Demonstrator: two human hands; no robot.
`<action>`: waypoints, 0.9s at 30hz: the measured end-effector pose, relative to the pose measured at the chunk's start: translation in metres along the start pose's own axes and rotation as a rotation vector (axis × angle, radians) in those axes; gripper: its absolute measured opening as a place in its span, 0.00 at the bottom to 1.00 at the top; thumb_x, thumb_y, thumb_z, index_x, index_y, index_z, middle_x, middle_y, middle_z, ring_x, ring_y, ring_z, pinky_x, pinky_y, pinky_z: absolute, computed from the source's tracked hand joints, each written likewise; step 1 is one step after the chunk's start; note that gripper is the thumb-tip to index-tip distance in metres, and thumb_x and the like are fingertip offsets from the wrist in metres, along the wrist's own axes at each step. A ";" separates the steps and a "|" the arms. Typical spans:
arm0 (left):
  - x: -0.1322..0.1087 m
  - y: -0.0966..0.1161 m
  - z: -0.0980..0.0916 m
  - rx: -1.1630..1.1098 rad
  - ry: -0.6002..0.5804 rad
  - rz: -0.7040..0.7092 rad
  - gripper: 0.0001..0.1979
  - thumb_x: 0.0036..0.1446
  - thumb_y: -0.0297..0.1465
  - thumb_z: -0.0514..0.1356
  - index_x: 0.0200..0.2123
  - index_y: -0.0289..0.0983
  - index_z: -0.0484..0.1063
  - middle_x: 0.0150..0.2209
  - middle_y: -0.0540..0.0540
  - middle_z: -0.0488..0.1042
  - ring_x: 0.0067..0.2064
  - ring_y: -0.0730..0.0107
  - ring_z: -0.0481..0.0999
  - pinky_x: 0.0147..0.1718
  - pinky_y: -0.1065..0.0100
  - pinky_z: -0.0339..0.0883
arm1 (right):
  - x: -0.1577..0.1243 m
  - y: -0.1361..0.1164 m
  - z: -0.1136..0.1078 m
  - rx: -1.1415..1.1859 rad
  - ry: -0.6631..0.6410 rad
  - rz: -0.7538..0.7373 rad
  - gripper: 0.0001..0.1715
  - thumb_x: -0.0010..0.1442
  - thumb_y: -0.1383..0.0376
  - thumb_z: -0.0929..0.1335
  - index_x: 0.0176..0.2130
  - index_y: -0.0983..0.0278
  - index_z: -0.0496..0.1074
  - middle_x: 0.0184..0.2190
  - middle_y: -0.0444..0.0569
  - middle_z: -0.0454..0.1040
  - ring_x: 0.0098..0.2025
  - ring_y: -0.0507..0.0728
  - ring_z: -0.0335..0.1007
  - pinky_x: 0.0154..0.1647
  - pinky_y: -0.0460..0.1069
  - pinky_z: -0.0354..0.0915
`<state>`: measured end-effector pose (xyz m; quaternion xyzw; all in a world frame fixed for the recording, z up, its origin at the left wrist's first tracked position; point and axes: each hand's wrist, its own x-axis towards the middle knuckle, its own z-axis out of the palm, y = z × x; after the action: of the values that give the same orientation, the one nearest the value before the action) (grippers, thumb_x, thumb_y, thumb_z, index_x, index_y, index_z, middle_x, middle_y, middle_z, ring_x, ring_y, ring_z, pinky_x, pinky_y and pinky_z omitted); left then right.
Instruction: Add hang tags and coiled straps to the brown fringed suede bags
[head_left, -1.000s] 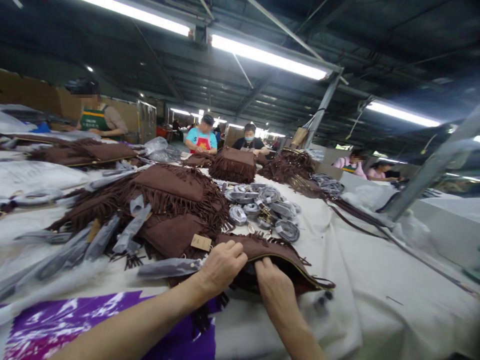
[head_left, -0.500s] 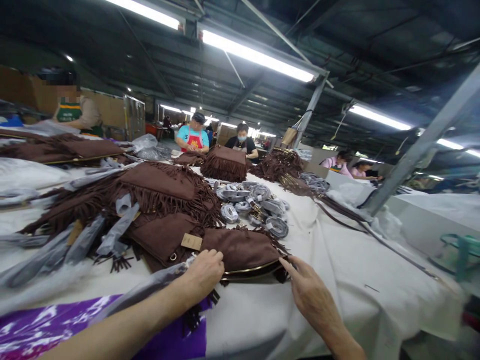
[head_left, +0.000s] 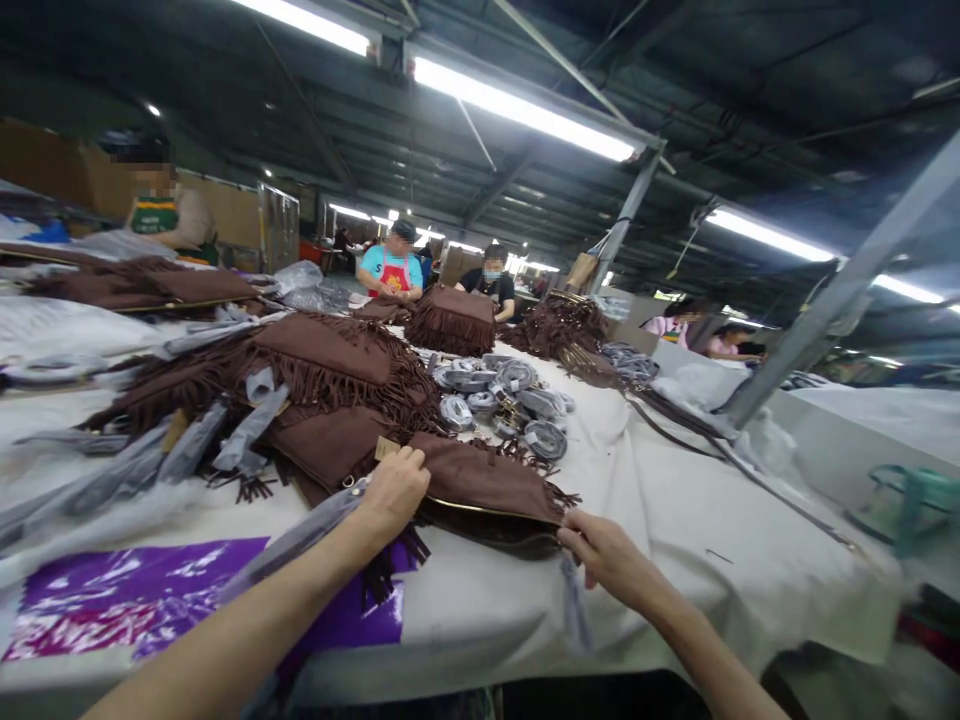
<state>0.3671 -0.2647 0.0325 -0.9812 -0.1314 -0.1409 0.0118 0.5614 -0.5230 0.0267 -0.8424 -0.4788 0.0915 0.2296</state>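
A brown fringed bag [head_left: 487,484] lies near the table's front edge, its gold zipper partly parted along the side facing me. My left hand [head_left: 397,485] is closed at the bag's left end, over part of a tan tag [head_left: 385,448]. At the right end, my right hand [head_left: 596,545] pinches the bag's corner by the zipper. Below that hand hangs a blurred greyish strip [head_left: 576,605]. Another brown bag [head_left: 334,440] lies against the left end, with more fringed bags [head_left: 322,348] heaped behind. A plastic-wrapped strap [head_left: 300,535] runs under my left forearm.
Coiled, wrapped straps [head_left: 517,375] sit behind the bag. A purple plastic sheet [head_left: 202,570] lies at the front left. Long brown straps [head_left: 720,450] trail along the right side of the white-covered table [head_left: 660,570]. Several people work farther back, beyond a slanted metal post [head_left: 840,270].
The bag's zipper side gapes wider than before. My left hand has shifted slightly up and left, now over the tag. My right hand has turned inward, and a greyish strip shows beneath it.
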 end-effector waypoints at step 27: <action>-0.029 0.147 0.001 -0.336 -0.141 -0.064 0.10 0.63 0.25 0.49 0.43 0.34 0.68 0.38 0.38 0.78 0.41 0.52 0.80 0.38 0.57 0.72 | -0.050 -0.061 0.041 -0.257 0.215 -0.094 0.15 0.64 0.65 0.54 0.48 0.60 0.61 0.28 0.48 0.76 0.30 0.62 0.77 0.25 0.50 0.61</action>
<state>0.3787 -0.4136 0.0251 -0.9721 -0.1378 -0.0920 -0.1659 0.4731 -0.5267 0.0161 -0.8463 -0.4983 -0.0718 0.1738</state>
